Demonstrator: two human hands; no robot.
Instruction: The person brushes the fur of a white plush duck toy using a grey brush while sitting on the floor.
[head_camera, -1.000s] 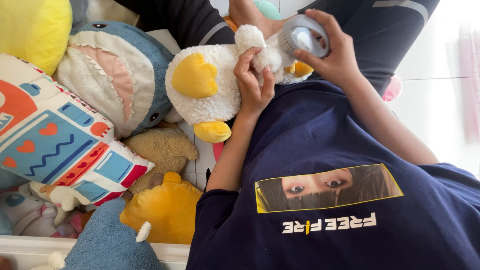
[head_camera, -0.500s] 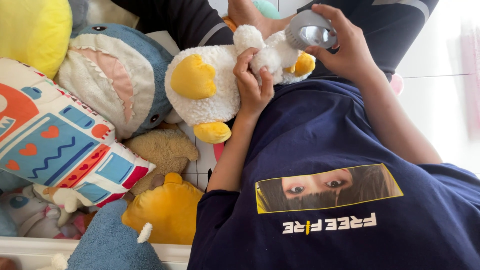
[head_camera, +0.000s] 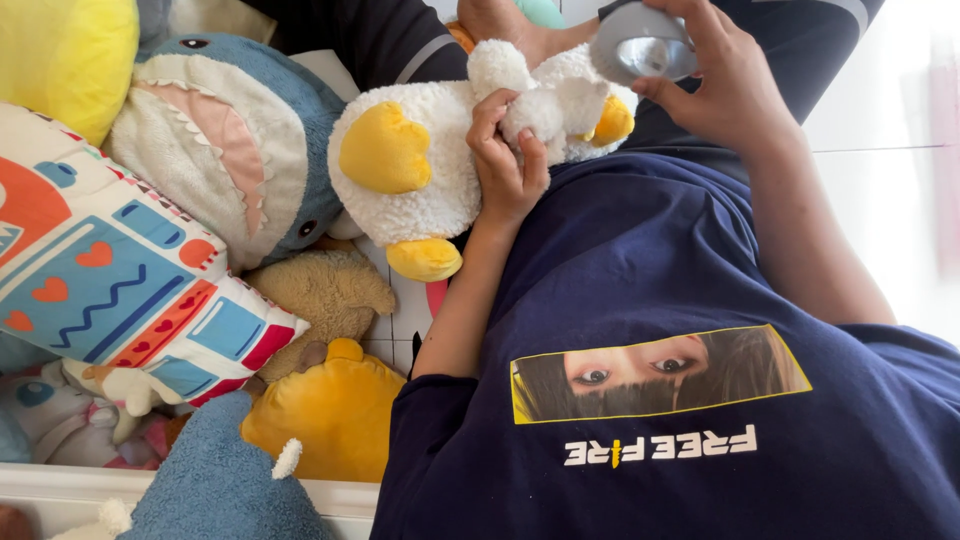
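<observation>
**A:** White fleece first: where's the duck (head_camera: 420, 170)?

**B:** Upper middle of the frame. It lies on its side against my dark shirt (head_camera: 650, 280), with its yellow feet pointing to lower left and its beak towards the right. The shark (head_camera: 230, 140) is packed in just to its left.

**A:** And your grip?

**B:** My left hand (head_camera: 505, 165) is closed round the duck near its neck. The fingers (head_camera: 485, 120) are curled tight into the pile and the thumb is pressed in from the other side. My right hand (head_camera: 725, 90), top right, holds a round grey tool (head_camera: 640, 45). Those fingers (head_camera: 700, 20) are half curled over its rim, with the thumb underneath. The shiny face of the tool is just beside the duck's head, but I can't tell whether it touches.

**A:** What worries you?

**B:** Mostly the tool. I only have it by the edge, so I judge that a small twist of the wrist could tip it out and drop it onto the duck or my lap. It's also close to my left fingertips, and a careless sweep could brush them instead of the plush. The duck itself is soft and bulky. I hold it at one end only, so the heavy body could sag and roll towards the shark and the patterned cushion (head_camera: 110, 280) at the left.
</observation>
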